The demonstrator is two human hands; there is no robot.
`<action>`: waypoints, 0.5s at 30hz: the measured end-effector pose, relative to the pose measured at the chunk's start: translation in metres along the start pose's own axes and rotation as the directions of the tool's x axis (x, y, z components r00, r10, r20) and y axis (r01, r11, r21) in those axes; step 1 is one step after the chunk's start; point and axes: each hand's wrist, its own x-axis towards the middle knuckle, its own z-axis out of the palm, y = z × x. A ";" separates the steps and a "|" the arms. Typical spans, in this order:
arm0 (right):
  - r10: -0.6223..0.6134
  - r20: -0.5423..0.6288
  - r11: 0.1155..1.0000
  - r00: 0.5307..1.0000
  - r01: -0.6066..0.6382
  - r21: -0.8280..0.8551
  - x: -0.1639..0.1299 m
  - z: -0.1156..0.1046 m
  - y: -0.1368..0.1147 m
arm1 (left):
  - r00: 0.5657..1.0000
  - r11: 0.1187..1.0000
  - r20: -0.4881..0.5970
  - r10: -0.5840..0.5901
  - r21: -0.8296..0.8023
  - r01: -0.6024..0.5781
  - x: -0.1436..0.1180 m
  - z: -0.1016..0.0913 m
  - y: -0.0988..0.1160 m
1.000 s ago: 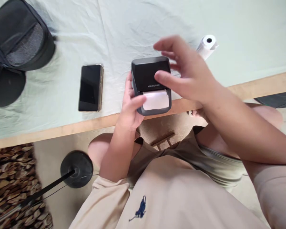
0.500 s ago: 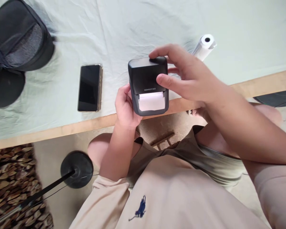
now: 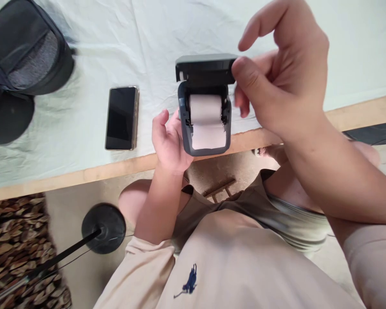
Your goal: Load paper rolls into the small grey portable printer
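Setting: seated person at a table (image 3: 357, 112) draped in a pale green cloth (image 3: 90, 47), wooden edge showing along the near side; bare floor and a patterned rug (image 3: 16, 240) lay below.
Nearest: beige shirt (image 3: 231, 274) with a small blue emblem filled the bottom of the view, knees under the table edge.
Floor: round black stand base (image 3: 103, 227) with a rod running off left, beside the rug, well apart from the hands.
Left hand (image 3: 169, 143): cupped around the printer's left side and underside, thumb lifted free, fingers hidden behind the body. It seemed to serve as the steadying support, so the casing stayed put while the top was worked.
Printer (image 3: 206, 124): small dark grey unit held just over the table's near edge, slot end toward the person. Tilted this way, the compartment faced the camera, likely so the inside could be seen.
Paper roll (image 3: 206, 109): white, seated crosswise in the open compartment, its loose end lying down over the front lip.
Lid (image 3: 206, 68): swung up and back on its far hinge, standing open above the roll.
Right hand (image 3: 283, 77): thumb tip pressed against the lid's right corner with a finger behind it, a light pinch; index finger raised and loose. Grip looked meant to keep the lid propped.
Phone (image 3: 122, 118): face up, screen dark, flat on the cloth left of the printer, apart from both hands.
Far left: black bag (image 3: 25, 51) with a mesh panel, and a dark cap (image 3: 6, 120) against it.
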 end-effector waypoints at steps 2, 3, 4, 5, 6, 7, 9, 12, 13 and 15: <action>-0.009 0.002 0.998 1.000 0.009 0.063 0.000 0.001 -0.006 | 1.000 1.000 0.018 0.006 0.017 -0.007 0.000 -0.001 -0.001; -0.034 0.010 0.997 0.999 0.033 0.075 0.000 0.001 -0.007 | 1.000 1.000 0.019 0.004 0.030 -0.005 0.000 -0.002 -0.001; -0.056 0.032 0.997 0.998 0.054 0.054 0.000 0.001 -0.007 | 1.000 0.999 0.014 -0.001 0.043 0.000 0.000 -0.002 -0.002; -0.067 0.076 0.998 0.995 0.067 -0.004 0.001 0.000 -0.006 | 1.000 0.998 0.005 -0.009 0.055 0.008 0.000 -0.002 -0.002; -0.072 0.139 0.992 0.988 0.086 -0.096 0.002 0.000 -0.005 | 1.000 0.998 -0.004 -0.017 0.065 0.017 0.000 -0.002 -0.002; -0.059 0.215 0.971 0.975 0.106 -0.212 0.003 -0.001 -0.003 | 1.000 0.997 -0.010 -0.024 0.075 0.025 -0.001 -0.002 -0.002; 0.049 0.349 0.880 0.936 0.125 -0.457 0.005 0.001 0.000 | 1.000 0.995 -0.004 -0.029 0.095 0.029 -0.002 -0.001 -0.002; 0.248 0.373 0.756 0.894 0.062 -0.652 0.009 0.008 -0.001 | 0.998 0.991 0.038 -0.039 0.133 0.034 -0.003 0.000 -0.002; 0.294 0.362 0.740 0.884 0.029 -0.672 0.011 0.010 -0.002 | 0.998 0.990 0.045 -0.040 0.138 0.034 -0.003 0.001 -0.001; 0.317 0.359 0.744 0.878 0.005 -0.668 0.013 0.010 -0.008 | 0.998 0.990 0.031 -0.050 0.135 0.045 -0.004 0.003 -0.001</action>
